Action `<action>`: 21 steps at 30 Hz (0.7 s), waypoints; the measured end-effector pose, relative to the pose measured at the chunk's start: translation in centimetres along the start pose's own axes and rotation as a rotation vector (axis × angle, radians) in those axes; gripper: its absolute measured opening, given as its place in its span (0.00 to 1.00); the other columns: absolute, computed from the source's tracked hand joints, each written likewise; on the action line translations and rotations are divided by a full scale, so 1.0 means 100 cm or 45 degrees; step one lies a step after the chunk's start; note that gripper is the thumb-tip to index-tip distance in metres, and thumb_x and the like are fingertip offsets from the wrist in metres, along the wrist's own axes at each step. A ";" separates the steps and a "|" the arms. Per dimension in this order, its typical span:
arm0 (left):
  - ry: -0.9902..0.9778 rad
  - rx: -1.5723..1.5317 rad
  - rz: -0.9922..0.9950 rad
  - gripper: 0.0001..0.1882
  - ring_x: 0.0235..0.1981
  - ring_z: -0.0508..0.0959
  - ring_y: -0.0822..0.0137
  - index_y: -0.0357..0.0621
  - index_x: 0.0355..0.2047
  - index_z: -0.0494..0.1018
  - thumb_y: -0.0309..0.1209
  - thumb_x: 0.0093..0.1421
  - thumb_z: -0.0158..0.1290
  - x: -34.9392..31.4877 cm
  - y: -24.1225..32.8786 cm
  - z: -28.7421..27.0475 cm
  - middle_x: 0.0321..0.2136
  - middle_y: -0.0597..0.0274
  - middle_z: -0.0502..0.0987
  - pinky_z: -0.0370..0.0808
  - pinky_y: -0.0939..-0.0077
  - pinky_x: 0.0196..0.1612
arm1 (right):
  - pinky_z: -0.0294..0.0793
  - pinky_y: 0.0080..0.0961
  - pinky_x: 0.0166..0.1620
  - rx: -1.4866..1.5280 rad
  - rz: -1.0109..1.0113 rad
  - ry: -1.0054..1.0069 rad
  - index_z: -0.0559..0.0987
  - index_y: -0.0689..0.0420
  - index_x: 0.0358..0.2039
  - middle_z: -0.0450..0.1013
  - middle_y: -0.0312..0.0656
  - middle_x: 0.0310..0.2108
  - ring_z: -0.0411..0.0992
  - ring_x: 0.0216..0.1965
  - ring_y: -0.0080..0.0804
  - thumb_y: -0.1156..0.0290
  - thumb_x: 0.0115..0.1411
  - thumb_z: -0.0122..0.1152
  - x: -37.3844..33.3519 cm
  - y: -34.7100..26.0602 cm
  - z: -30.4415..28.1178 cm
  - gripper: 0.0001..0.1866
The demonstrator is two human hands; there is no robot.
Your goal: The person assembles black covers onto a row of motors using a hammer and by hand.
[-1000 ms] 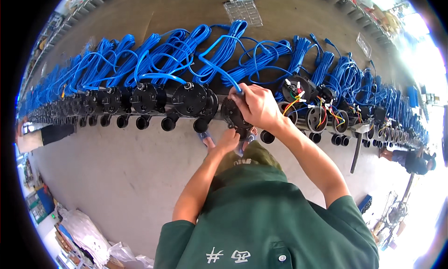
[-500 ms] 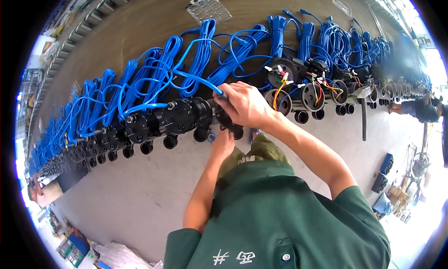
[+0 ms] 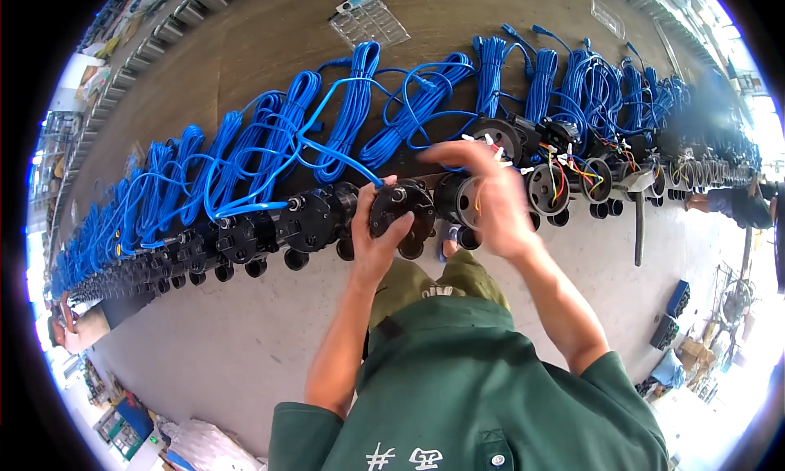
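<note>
My left hand (image 3: 374,240) grips the side of a round black housing (image 3: 402,212), thumb across its face and fingers behind. A blue cable (image 3: 343,159) enters a fitting at the housing's top and runs back to a coiled bundle. My right hand (image 3: 497,205), smeared by motion, is just to the right, over an open round housing (image 3: 458,199) whose wires it partly hides. What its fingers hold, if anything, cannot be made out. Left of my left hand stands another black housing with a closed cover (image 3: 304,226).
Coiled blue cables (image 3: 352,111) line the brown table (image 3: 270,46). Open housings with coloured wires (image 3: 549,186) continue right; closed ones run left. A clear plastic tray (image 3: 372,25) and a tube lie at the back. A metal bar (image 3: 639,226) hangs over the edge. Other people are at both sides.
My right hand has let go of the blue cable at the fitting and swung right. My left hand has risen from below onto the housing's side and face.
</note>
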State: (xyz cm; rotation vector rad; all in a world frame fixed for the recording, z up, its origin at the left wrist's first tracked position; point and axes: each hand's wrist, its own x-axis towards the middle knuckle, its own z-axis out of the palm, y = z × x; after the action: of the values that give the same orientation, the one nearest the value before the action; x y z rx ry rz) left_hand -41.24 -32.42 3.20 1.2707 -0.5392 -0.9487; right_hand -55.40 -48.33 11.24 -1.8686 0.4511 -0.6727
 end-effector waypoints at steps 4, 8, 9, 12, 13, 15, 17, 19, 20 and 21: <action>0.088 0.114 0.147 0.25 0.48 0.73 0.70 0.34 0.54 0.73 0.28 0.55 0.59 -0.001 -0.009 -0.001 0.47 0.61 0.74 0.70 0.74 0.55 | 0.77 0.31 0.48 -0.474 0.115 1.075 0.82 0.60 0.42 0.82 0.44 0.39 0.79 0.42 0.32 0.56 0.75 0.45 -0.081 0.027 -0.137 0.22; 0.071 0.062 0.096 0.25 0.47 0.73 0.71 0.33 0.53 0.74 0.30 0.56 0.59 0.002 -0.005 0.005 0.46 0.61 0.74 0.70 0.75 0.54 | 0.76 0.40 0.53 -1.467 0.728 1.256 0.78 0.61 0.53 0.80 0.50 0.47 0.78 0.49 0.43 0.46 0.71 0.55 -0.211 0.108 -0.279 0.29; 0.101 0.019 0.067 0.26 0.48 0.75 0.69 0.34 0.55 0.74 0.31 0.56 0.59 0.002 -0.007 0.005 0.48 0.58 0.75 0.73 0.75 0.52 | 0.74 0.42 0.55 -1.746 0.889 1.134 0.77 0.61 0.56 0.79 0.51 0.50 0.77 0.52 0.46 0.43 0.70 0.56 -0.238 0.122 -0.296 0.32; 0.155 0.019 0.059 0.27 0.51 0.78 0.66 0.34 0.57 0.73 0.33 0.58 0.58 -0.001 -0.009 0.004 0.54 0.53 0.76 0.77 0.73 0.53 | 0.70 0.45 0.61 -1.739 1.391 0.763 0.72 0.62 0.62 0.74 0.55 0.58 0.73 0.58 0.53 0.39 0.66 0.58 -0.248 0.129 -0.299 0.39; 0.143 0.183 0.186 0.27 0.53 0.76 0.66 0.34 0.57 0.73 0.33 0.58 0.58 0.000 -0.008 0.005 0.54 0.54 0.76 0.72 0.70 0.59 | 0.68 0.46 0.63 -1.588 1.549 0.651 0.70 0.62 0.63 0.72 0.56 0.60 0.72 0.60 0.55 0.38 0.65 0.59 -0.245 0.129 -0.298 0.41; 0.128 0.209 0.293 0.23 0.46 0.72 0.70 0.33 0.53 0.73 0.30 0.57 0.58 0.003 -0.005 0.008 0.46 0.60 0.73 0.70 0.74 0.53 | 0.73 0.46 0.51 -1.544 1.355 0.694 0.77 0.58 0.50 0.79 0.54 0.44 0.77 0.47 0.56 0.40 0.64 0.61 -0.256 0.142 -0.306 0.32; 0.123 0.217 0.298 0.24 0.47 0.72 0.68 0.32 0.53 0.73 0.30 0.57 0.58 0.003 -0.005 0.007 0.47 0.58 0.73 0.69 0.73 0.55 | 0.74 0.48 0.44 -1.504 1.329 0.684 0.79 0.57 0.41 0.80 0.52 0.33 0.78 0.39 0.58 0.40 0.63 0.62 -0.246 0.133 -0.305 0.28; 0.120 0.202 0.263 0.24 0.48 0.72 0.67 0.32 0.53 0.73 0.30 0.57 0.59 0.003 -0.005 0.007 0.48 0.57 0.73 0.69 0.72 0.55 | 0.71 0.49 0.39 -1.578 1.273 0.745 0.78 0.58 0.35 0.77 0.51 0.27 0.76 0.34 0.59 0.42 0.63 0.63 -0.232 0.114 -0.293 0.27; 0.120 0.186 0.228 0.24 0.48 0.72 0.67 0.31 0.53 0.73 0.31 0.57 0.59 0.002 -0.005 0.006 0.48 0.57 0.73 0.69 0.71 0.56 | 0.70 0.50 0.37 -1.615 1.246 0.778 0.77 0.59 0.32 0.76 0.51 0.25 0.75 0.32 0.59 0.43 0.63 0.64 -0.225 0.103 -0.284 0.27; 0.118 0.170 0.193 0.24 0.49 0.72 0.66 0.31 0.53 0.73 0.31 0.57 0.59 0.002 -0.005 0.006 0.48 0.57 0.73 0.69 0.71 0.56 | 0.69 0.51 0.35 -1.653 1.219 0.811 0.77 0.59 0.29 0.75 0.51 0.22 0.74 0.29 0.60 0.44 0.63 0.65 -0.223 0.098 -0.281 0.27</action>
State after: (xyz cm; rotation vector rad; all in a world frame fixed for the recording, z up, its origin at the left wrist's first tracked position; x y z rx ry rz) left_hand -41.72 -32.93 2.84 1.3658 -0.6245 -0.7337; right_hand -90.47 -58.92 4.95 -2.0859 2.4455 -0.2330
